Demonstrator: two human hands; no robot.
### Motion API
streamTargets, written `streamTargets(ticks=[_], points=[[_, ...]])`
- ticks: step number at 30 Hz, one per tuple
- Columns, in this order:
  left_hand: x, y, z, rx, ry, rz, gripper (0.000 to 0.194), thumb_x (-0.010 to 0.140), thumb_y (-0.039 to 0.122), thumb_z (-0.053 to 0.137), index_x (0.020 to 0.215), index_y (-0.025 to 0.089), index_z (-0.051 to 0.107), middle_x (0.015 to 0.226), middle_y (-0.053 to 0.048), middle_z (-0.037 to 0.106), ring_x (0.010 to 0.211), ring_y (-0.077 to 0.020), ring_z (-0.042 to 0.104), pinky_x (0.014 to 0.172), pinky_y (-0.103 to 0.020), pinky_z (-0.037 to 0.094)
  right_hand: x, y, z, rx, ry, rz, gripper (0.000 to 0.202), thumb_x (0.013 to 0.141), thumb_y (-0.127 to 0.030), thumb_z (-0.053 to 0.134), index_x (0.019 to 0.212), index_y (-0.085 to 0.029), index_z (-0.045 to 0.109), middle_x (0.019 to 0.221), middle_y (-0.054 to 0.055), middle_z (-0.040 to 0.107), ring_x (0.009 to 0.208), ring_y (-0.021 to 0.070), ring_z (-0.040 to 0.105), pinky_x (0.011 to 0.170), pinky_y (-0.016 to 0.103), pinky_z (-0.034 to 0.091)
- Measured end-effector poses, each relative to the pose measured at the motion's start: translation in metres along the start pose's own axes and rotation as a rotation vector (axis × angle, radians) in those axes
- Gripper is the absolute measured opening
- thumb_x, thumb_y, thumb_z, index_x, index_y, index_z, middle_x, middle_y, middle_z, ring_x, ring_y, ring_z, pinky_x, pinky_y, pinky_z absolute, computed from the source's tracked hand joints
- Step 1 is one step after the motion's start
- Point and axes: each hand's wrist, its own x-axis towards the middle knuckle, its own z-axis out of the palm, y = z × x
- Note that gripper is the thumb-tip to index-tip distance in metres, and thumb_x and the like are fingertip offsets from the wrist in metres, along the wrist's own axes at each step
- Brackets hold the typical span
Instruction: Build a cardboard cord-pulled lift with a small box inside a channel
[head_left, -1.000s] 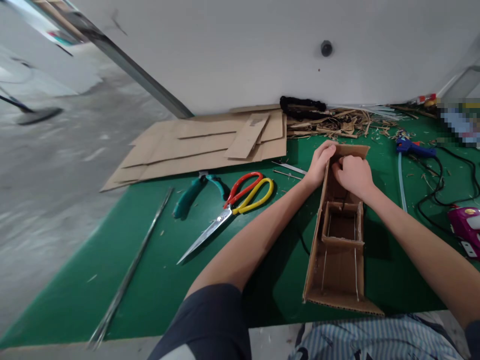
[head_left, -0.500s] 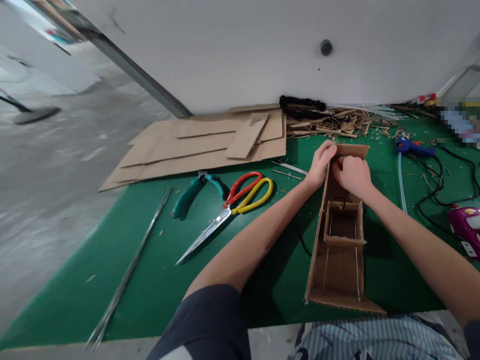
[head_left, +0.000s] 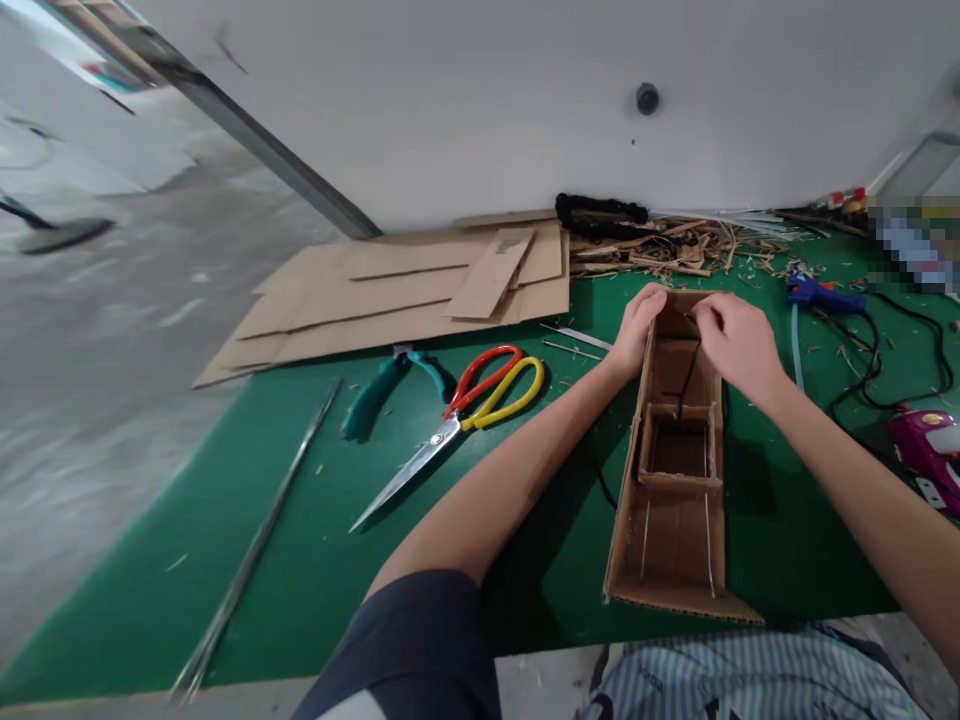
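Note:
A long, narrow cardboard box point(head_left: 679, 535) lies open side up on the green table, its far end pointing away from me. Inside it sits a small square cardboard frame point(head_left: 682, 481), with thin pale rods running lengthwise. My left hand point(head_left: 636, 325) grips the far left corner of the long box. At the far right corner my right hand point(head_left: 739, 345) pinches a black cord point(head_left: 688, 377), which runs taut down to the small frame. Left of my forearm rest scissors point(head_left: 450, 430) with red and yellow handles, beside teal-handled pliers point(head_left: 382, 395).
Flat cardboard sheets point(head_left: 315, 295) lie along the back, with a heap of brown scraps point(head_left: 675, 250) beside them. A blue glue gun point(head_left: 821, 294) and a purple device point(head_left: 926, 445) with cables occupy the right. Thin metal wires point(head_left: 262, 535) stretch across the table's left side.
My right hand has come up out of the long box toward its far right edge, drawing the black cord into view. My left hand keeps its grip on the corner.

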Motion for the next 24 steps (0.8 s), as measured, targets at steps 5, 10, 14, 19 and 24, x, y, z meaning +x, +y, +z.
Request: streamTargets(ticks=[5, 10, 14, 19, 24], points=[[-0.001, 0.004, 0.002, 0.042, 0.024, 0.022, 0.044, 0.085, 0.062, 0.056, 0.076, 0.02, 0.058, 0.075, -0.002, 0.053, 0.075, -0.0171, 0.048, 0.072, -0.032, 0.044, -0.009, 0.027, -0.005, 0.244, 0.155, 0.19, 0.032, 0.087, -0.025, 0.04, 0.094, -0.017, 0.07, 0.092, 0.009, 0.072, 0.081, 0.02, 0.063, 0.074, 0.03, 0.044], [-0.002, 0.008, 0.002, 0.014, 0.002, -0.007, 0.045, 0.085, 0.063, 0.057, 0.079, 0.019, 0.058, 0.077, -0.003, 0.053, 0.075, -0.0179, 0.05, 0.07, -0.032, 0.042, -0.014, 0.039, 0.006, 0.333, -0.017, 0.305, 0.031, 0.083, -0.026, 0.045, 0.085, -0.017, 0.074, 0.079, 0.005, 0.071, 0.069, 0.0178, 0.06, 0.067, 0.029, 0.041], [-0.002, 0.009, 0.002, -0.01, -0.018, -0.028, 0.044, 0.084, 0.063, 0.058, 0.079, 0.019, 0.058, 0.075, -0.002, 0.051, 0.072, -0.0169, 0.049, 0.068, -0.032, 0.04, -0.015, 0.036, 0.011, 0.273, -0.086, 0.25, 0.035, 0.087, -0.039, 0.048, 0.075, -0.017, 0.073, 0.072, 0.006, 0.07, 0.069, 0.0188, 0.06, 0.065, 0.03, 0.04], [-0.003, 0.01, 0.002, 0.024, -0.009, -0.013, 0.045, 0.085, 0.064, 0.056, 0.08, 0.02, 0.059, 0.077, -0.003, 0.053, 0.073, -0.0169, 0.048, 0.068, -0.031, 0.041, -0.014, 0.026, 0.013, 0.229, -0.147, 0.214, 0.031, 0.085, -0.041, 0.055, 0.077, -0.018, 0.075, 0.075, 0.006, 0.072, 0.073, 0.0191, 0.062, 0.066, 0.03, 0.041], [-0.001, 0.011, 0.001, 0.058, -0.007, 0.006, 0.05, 0.08, 0.069, 0.059, 0.078, 0.02, 0.061, 0.077, -0.004, 0.054, 0.075, -0.0185, 0.049, 0.069, -0.032, 0.041, -0.013, 0.025, 0.015, 0.27, -0.177, 0.254, 0.024, 0.08, -0.031, 0.055, 0.077, -0.017, 0.074, 0.076, 0.005, 0.072, 0.073, 0.0177, 0.061, 0.065, 0.028, 0.041]])
